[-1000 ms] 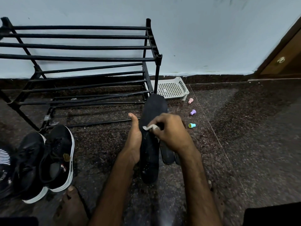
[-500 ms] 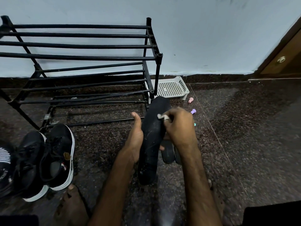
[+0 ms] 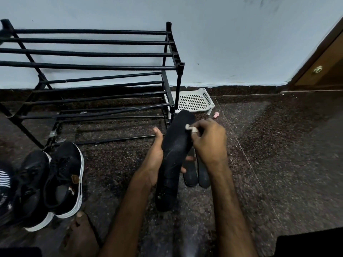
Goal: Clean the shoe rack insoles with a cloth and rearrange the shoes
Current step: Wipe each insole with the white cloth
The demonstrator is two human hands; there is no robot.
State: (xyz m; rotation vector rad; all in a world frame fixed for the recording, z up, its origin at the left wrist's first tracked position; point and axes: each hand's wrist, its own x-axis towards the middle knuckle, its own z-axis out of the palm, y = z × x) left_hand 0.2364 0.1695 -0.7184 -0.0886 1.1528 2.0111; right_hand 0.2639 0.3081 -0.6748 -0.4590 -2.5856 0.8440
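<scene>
Shoes (image 3: 63,179): a black pair with white soles, side by side on the floor (image 3: 278,164) at 8 o'clock of the view, toes toward the rack.
Rack (image 3: 92,67): black metal bars in tiers, standing against the wall (image 3: 241,43) from 9 to 12 o'clock.
Foot (image 3: 79,236): bare, at 7 o'clock, its toes just beside the nearer shoe's heel.
Left hand (image 3: 154,160): grips the insole from behind, thumb up along its left edge, fingertips showing past its right edge.
Insole (image 3: 174,156): black, at the centre of the view, tilted with its toe end toward 1 o'clock and its heel end low at 6 o'clock; whether the heel touches the floor I cannot tell.
Cloth (image 3: 191,127): small and white, pressed on the insole's toe end.
Right hand (image 3: 209,143): fingers curled, pinching the cloth against the insole.
Spare insoles (image 3: 190,173): two dark ones, flat on the floor side by side, at 4 o'clock of the held insole, partly behind the right wrist.
Tray (image 3: 193,102): white perforated plastic, on the floor by the wall, just right of the rack's post.
Cap (image 3: 216,115): small, pink, on the floor near the tray at its 4 o'clock.
Door (image 3: 323,58): brown wood with a metal knob (image 3: 317,69), at 2 o'clock.
</scene>
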